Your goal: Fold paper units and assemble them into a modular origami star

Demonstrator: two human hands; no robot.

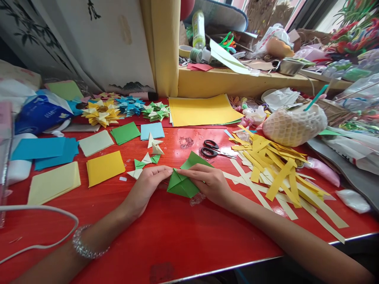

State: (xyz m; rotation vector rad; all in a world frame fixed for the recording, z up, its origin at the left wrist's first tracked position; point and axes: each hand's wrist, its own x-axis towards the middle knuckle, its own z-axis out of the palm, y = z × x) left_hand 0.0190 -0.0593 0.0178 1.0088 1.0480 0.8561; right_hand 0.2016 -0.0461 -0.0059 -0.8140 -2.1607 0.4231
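A half-folded green paper square [181, 184] lies on the red table [166, 236] in front of me. My left hand [148, 185] pinches its left corner with fingertips at the fold. My right hand [209, 182] presses down on the paper's right side, partly covering it. Small folded green and cream paper pieces [145, 161] lie just left of and behind my left hand. Black scissors [211, 149] rest behind my right hand.
Flat paper squares in yellow [105, 167], green [125, 132], cream and blue lie at left. Yellow paper strips [272, 165] pile up at right. Folded paper stars [102, 112] and a yellow sheet [203, 109] sit at the back. A white cable [44, 209] curves near left.
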